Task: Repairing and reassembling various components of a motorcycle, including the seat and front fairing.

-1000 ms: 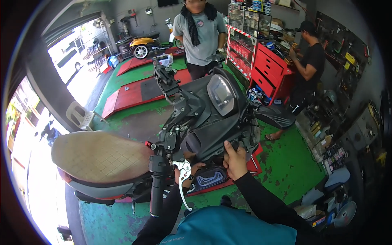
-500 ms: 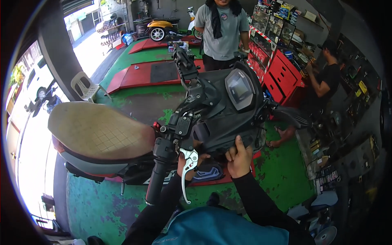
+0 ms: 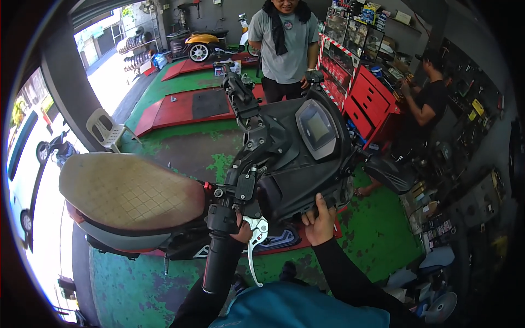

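A black scooter [image 3: 290, 183] stands in front of me, with its tan seat [image 3: 131, 191] to the left and its handlebar near the middle. Behind the black handlebar grip [image 3: 219, 270] and the silver brake lever [image 3: 255, 240], my left hand [image 3: 241, 234] is mostly covered; its fingers are hidden. My right hand [image 3: 320, 223] is at the near lower edge of the dark front panel, one finger stretched up and the others curled against that edge. Above the panel, the display [image 3: 318, 128] faces up.
Beyond the scooter a person in a grey shirt [image 3: 284, 46] stands beside a red lift platform [image 3: 186, 104]. Another person in black [image 3: 429, 95] works at the right, next to a red tool cabinet [image 3: 369, 101]. A white plastic chair [image 3: 106, 128] is at the left. A mirror [image 3: 388, 174] juts out right.
The view has shifted slightly. My left hand is now more hidden behind the handlebar, which has turned a little. My right hand stays at the panel edge.
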Tool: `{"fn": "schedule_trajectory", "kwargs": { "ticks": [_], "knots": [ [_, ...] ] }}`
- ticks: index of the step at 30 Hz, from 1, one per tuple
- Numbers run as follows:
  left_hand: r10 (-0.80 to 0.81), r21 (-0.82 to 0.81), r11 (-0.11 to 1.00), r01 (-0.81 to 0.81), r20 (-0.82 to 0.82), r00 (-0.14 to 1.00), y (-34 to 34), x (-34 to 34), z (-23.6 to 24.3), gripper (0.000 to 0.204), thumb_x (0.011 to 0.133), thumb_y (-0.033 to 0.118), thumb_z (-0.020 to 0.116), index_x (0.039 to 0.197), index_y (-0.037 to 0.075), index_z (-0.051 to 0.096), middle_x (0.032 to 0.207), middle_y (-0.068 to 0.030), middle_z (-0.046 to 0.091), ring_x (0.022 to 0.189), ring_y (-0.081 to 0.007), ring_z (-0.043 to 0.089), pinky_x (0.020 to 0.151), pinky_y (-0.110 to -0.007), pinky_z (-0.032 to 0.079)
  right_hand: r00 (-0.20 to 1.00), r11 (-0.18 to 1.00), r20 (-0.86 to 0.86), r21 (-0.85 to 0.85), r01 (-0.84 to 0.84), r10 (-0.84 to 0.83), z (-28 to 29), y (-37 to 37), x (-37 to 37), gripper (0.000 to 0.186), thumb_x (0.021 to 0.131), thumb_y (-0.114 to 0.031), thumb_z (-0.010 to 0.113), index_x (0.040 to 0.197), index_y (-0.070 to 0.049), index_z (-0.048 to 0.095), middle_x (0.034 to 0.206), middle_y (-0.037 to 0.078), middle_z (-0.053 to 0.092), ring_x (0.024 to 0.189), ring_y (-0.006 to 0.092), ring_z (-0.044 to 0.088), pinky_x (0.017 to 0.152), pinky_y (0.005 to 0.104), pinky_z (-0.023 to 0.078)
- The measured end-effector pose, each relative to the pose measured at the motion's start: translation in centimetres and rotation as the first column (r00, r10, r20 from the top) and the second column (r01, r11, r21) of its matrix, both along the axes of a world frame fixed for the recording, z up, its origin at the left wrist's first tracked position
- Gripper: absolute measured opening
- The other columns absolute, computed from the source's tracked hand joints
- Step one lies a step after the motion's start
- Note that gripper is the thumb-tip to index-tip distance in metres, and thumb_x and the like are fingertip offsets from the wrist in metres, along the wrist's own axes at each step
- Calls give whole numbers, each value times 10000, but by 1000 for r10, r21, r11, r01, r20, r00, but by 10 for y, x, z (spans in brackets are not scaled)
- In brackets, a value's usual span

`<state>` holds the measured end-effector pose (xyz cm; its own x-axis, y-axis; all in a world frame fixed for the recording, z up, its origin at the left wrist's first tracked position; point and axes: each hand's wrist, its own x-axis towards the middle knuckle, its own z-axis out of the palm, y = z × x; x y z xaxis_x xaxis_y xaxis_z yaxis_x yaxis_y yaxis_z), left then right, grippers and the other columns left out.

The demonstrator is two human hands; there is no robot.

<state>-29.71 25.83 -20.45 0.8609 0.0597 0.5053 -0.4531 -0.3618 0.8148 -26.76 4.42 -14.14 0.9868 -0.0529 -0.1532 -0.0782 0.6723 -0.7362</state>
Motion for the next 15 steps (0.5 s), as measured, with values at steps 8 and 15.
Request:
{"fn": "schedule_trajectory", "kwargs": {
  "ticks": [8, 15],
  "knots": [
    [132, 135, 983, -128, -19, 991, -25, 35, 25, 514, 948, 317, 468, 1354, 4, 506, 1421, -193, 450, 1347, -343, 386, 1116, -428, 261, 989, 978, -55, -149, -147, 140, 16, 11, 1, 261, 897, -317, 698, 975, -105, 567, 715, -57, 506, 485, 66, 369, 462, 248, 326],
    [170, 52, 984, -169, -23, 985, -29, 29, 18, 579, 965, 403, 351, 1325, -5, 548, 1412, -215, 452, 1321, -363, 415, 1116, -419, 264, 997, 998, -15, -1, -70, 70, 30, 18, -1, 194, 934, -277, 653, 986, -109, 572, 728, -42, 537, 484, 57, 399, 457, 235, 339]
  ]
}}
